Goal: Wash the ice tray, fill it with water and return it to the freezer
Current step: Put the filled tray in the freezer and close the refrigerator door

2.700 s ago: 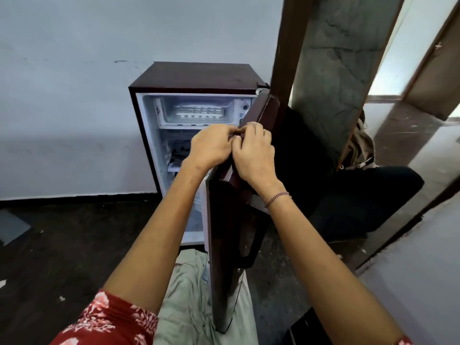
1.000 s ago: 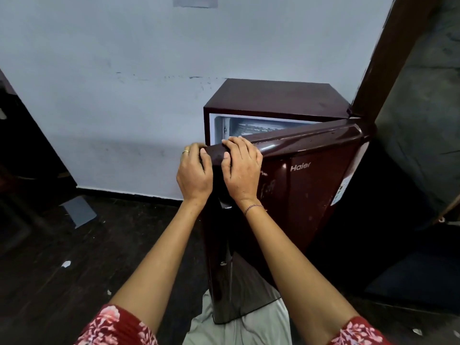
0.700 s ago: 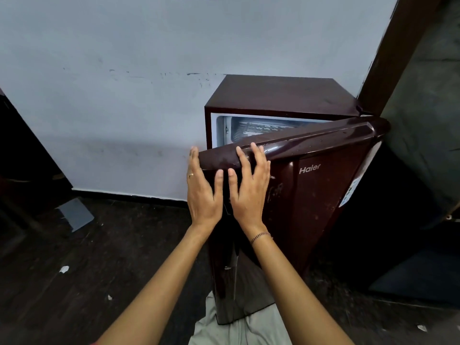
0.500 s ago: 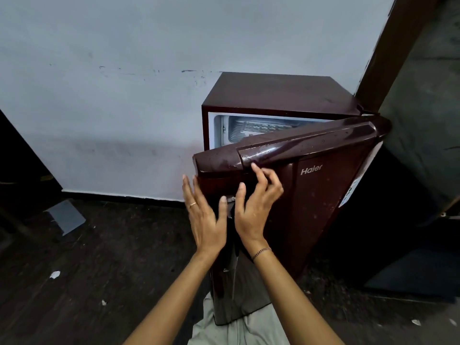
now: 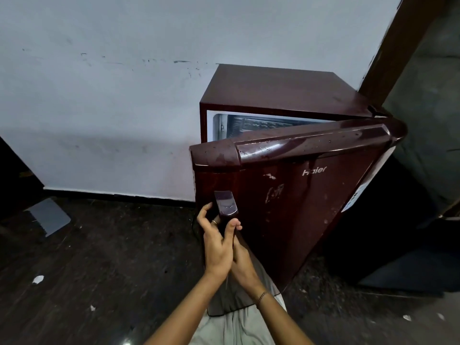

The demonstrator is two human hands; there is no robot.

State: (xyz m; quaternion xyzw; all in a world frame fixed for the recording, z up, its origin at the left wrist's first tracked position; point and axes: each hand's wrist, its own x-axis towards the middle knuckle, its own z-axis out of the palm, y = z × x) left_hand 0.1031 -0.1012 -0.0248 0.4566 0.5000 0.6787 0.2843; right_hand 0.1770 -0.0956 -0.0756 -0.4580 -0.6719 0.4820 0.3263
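Note:
The small maroon fridge [image 5: 278,90] stands against the white wall with its door [image 5: 298,195] ajar. Through the gap at the top, the freezer compartment [image 5: 258,124] shows a pale ribbed shape like the ice tray. My left hand [image 5: 215,241] grips the door handle [image 5: 225,204] near the door's left edge, with the thumb in front and the fingers behind. My right hand [image 5: 245,263] lies just under and behind the left one against the door. Its fingers are hidden.
A pale cloth [image 5: 234,327] lies on the dark floor under the door's lower corner. A grey flat panel [image 5: 49,217] and paper scraps lie on the floor at left. A brown wooden frame [image 5: 393,46] and dark objects stand right of the fridge.
The door has swung from wide open to ajar. Both hands have slid down from the door's top edge to the handle, where the left hand has taken hold.

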